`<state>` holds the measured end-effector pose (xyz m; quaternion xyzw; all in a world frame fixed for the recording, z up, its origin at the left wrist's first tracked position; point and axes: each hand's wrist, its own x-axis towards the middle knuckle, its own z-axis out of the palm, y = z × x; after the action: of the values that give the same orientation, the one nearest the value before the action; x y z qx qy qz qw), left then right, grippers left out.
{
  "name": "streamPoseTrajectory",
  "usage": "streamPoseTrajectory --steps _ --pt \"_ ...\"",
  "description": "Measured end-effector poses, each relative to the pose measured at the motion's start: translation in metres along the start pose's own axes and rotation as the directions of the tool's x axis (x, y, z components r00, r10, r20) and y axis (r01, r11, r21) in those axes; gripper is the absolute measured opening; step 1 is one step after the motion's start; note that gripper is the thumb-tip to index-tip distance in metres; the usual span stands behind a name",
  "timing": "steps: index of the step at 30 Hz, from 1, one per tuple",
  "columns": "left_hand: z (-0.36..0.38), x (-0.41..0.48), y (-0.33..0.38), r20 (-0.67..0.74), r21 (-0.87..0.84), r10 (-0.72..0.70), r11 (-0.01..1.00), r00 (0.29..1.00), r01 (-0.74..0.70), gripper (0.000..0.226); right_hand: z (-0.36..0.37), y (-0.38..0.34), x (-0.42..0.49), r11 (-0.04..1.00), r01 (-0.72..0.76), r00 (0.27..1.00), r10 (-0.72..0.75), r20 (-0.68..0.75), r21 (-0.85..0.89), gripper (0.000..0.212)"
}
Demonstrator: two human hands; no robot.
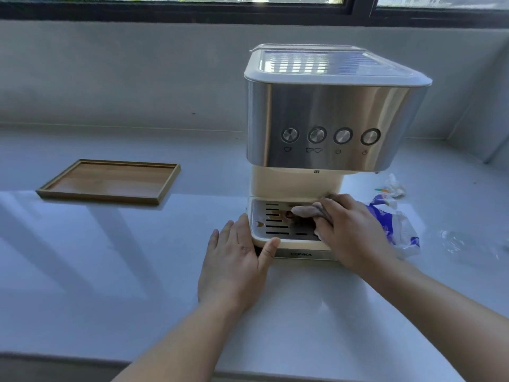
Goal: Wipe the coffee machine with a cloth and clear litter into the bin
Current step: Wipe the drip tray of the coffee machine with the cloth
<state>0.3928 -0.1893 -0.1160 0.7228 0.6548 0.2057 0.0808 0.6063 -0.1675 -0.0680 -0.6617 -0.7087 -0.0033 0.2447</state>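
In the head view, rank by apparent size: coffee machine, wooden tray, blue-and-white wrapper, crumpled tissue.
1. coffee machine
2. wooden tray
3. blue-and-white wrapper, partly hidden by the right hand
4. crumpled tissue, farther back, so only apparently smallest

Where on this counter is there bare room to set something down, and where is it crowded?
Bare counter lies between the wooden tray and the coffee machine, and in front of the tray. Right of the machine is crowded: blue wrapper, crumpled tissue, clear plastic.
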Motion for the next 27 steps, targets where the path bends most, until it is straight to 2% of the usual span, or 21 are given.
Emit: streamPoseTrajectory --steps 2,7,9,11,12,16,19,21,25,27 --pt "-0.001 0.000 0.001 0.006 -0.001 -0.004 1.000 1.000 0.004 0.090 0.005 -0.018 0.006 0.999 -0.033 0.999 0.033 -0.002 -0.023 0.026" --pt "-0.001 0.002 0.000 0.016 0.005 -0.006 1.000 1.000 0.005 0.094 0.002 -0.007 -0.004 0.996 0.087 0.996 -0.087 0.004 -0.001 0.026" --pt "-0.001 0.002 0.000 0.021 0.000 -0.006 1.000 1.000 0.006 0.094 0.001 0.000 0.007 1.000 -0.004 0.999 0.004 -0.033 -0.024 0.020" --pt "-0.002 0.002 0.000 0.026 0.007 -0.002 1.000 1.000 0.002 0.093 0.008 -0.006 0.020 0.992 -0.109 0.994 0.108 -0.027 -0.058 0.027" --pt "-0.002 0.002 0.001 0.029 0.014 -0.002 1.000 1.000 0.002 0.092 0.012 -0.014 0.023 0.990 -0.111 0.994 0.109 -0.022 -0.085 0.029" --pt "-0.003 0.002 0.001 0.045 0.009 0.001 1.000 0.999 -0.001 0.092 0.007 -0.014 0.011 0.993 0.086 0.996 -0.084 0.019 -0.085 0.020" --pt "-0.002 0.003 0.000 0.034 -0.002 0.004 1.000 0.999 -0.004 0.092 -0.005 0.007 0.007 0.999 0.013 1.000 -0.013 0.007 -0.052 0.023" --pt "0.000 0.003 0.000 0.028 0.010 0.005 1.000 1.000 -0.005 0.093 -0.001 0.006 0.010 0.998 0.031 0.999 -0.032 -0.009 -0.056 0.020" --pt "0.000 0.004 0.000 0.014 0.017 0.026 1.000 1.000 -0.026 0.093 0.009 -0.025 0.021 0.973 0.184 0.979 -0.195 0.066 0.140 0.014" --pt "-0.002 0.002 0.000 0.017 0.007 0.024 1.000 1.000 -0.024 0.093 0.008 -0.030 0.027 0.957 0.239 0.959 -0.260 0.115 0.167 0.017"
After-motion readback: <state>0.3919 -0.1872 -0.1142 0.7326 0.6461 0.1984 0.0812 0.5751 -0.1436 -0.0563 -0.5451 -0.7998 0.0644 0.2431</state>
